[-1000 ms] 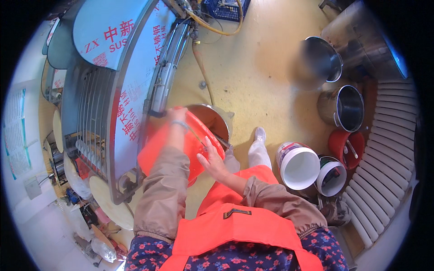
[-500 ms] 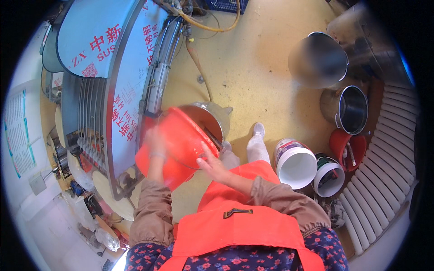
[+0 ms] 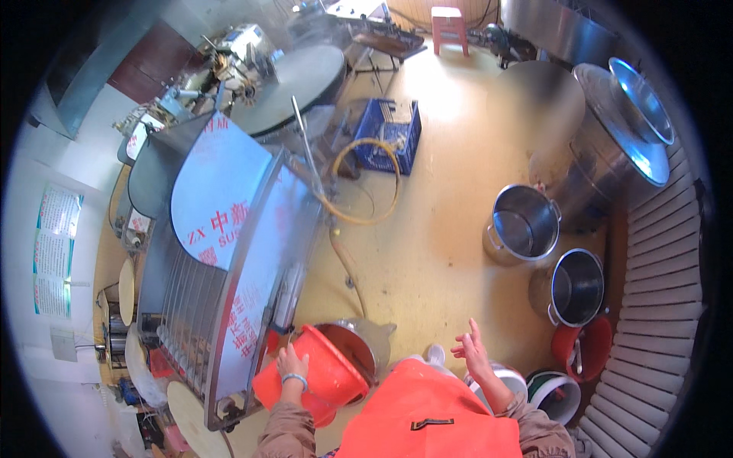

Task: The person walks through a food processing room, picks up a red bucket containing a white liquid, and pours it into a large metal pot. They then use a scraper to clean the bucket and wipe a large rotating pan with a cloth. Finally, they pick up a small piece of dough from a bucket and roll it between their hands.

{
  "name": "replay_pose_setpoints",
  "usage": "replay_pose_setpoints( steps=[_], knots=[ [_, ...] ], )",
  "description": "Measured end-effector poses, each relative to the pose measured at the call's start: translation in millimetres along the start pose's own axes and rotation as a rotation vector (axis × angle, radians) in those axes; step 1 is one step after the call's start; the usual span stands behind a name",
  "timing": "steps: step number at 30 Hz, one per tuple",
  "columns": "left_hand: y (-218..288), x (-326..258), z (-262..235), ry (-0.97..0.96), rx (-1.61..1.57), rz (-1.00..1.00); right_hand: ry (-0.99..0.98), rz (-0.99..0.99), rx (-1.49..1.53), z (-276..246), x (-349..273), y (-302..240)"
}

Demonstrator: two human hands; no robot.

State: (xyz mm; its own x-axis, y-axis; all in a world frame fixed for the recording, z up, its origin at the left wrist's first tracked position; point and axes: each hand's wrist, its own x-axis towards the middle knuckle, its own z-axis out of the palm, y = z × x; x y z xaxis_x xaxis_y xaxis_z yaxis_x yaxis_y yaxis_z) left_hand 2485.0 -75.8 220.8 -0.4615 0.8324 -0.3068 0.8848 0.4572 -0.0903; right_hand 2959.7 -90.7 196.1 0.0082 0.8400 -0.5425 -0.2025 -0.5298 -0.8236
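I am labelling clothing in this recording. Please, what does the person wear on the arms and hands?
Both forearms are covered by long brownish-tan sleeves. The left hand is bare, with a light blue band around its wrist. The right hand is bare too, and no band shows on it. An orange apron covers the front of the body.

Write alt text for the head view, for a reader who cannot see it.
Seen from above, a person's left hand holds a tilted orange bucket beside a steel machine, while the right hand hangs open and empty. Two steel pots and a red bucket stand on the yellow floor to the right.
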Motion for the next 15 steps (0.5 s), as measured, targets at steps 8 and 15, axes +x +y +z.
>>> replay_pose_setpoints(
  steps=[8,15],
  knots=[
    [78,36,-34,0.232,0.008,0.105,0.151,-0.073,0.082,-49,96,-85],
    [248,151,-34,0.039,-0.351,0.39,0.264,-0.021,0.298,-80,249,-205]
  ],
)
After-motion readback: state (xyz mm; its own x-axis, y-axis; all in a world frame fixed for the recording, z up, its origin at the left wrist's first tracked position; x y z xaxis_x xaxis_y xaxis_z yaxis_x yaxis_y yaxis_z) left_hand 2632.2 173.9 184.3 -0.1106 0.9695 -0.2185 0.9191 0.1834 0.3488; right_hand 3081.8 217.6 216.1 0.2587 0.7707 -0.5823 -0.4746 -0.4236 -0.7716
